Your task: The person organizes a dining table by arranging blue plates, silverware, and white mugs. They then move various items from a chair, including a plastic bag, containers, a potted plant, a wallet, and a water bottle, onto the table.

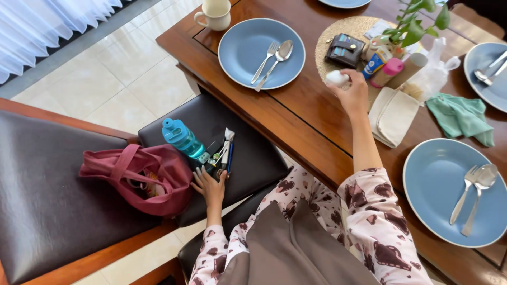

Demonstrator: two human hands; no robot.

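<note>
White and small, the container (336, 78) is pinched in the right hand (353, 95) above the woven mat (338, 32), near the crowded wallet (345, 49) and bottles (381, 62). Hazard: lowering it could topple them. The left hand (209, 186) lies flat, fingers spread, on the chair seat (253, 158) beside pens (227, 150); contact appears likely but unclear. The blue bottle (181, 137) could roll off.
</note>
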